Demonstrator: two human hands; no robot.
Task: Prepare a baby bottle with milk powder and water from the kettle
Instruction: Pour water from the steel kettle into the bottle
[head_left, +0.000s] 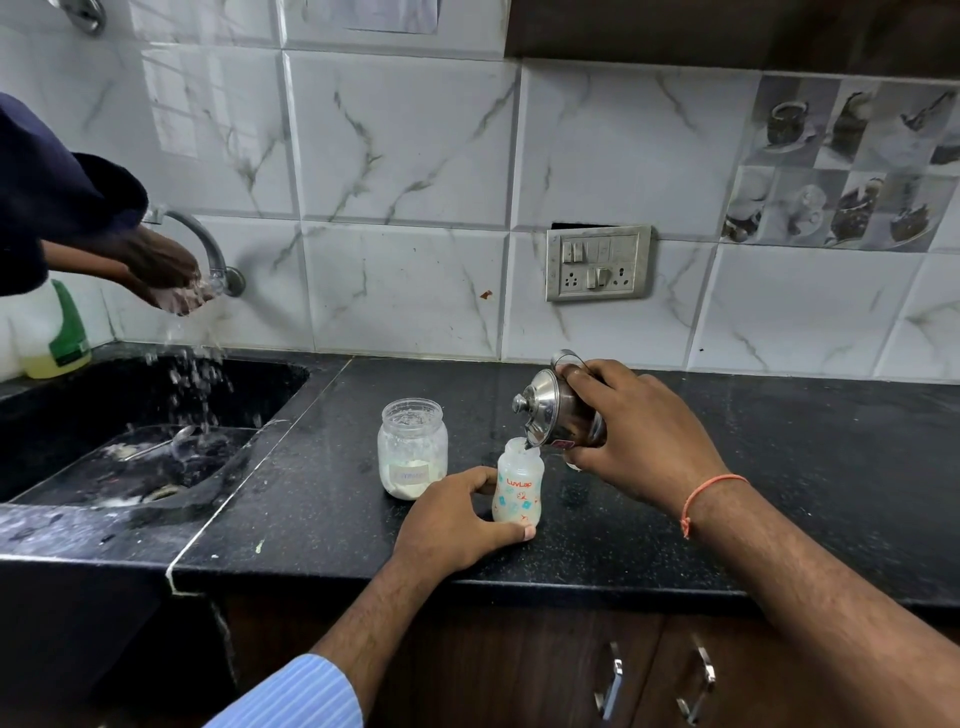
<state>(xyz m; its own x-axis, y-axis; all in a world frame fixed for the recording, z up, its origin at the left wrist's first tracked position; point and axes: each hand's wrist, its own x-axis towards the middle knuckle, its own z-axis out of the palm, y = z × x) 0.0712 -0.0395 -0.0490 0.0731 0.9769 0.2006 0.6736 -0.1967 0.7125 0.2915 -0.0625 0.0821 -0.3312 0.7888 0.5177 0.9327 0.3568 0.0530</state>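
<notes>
An open baby bottle with orange print stands on the black counter, whitish inside. My left hand grips its lower part, thumb and fingers curled around it. My right hand grips a small steel kettle, tipped to the left with its spout over the bottle's mouth. Left of the bottle stands an open glass jar with white milk powder at its bottom.
A black sink lies at the left with a spoon in it. Another person's hands rinse under the tap, water falling. A green-topped soap bottle stands behind the sink. A switch socket sits on the tiled wall.
</notes>
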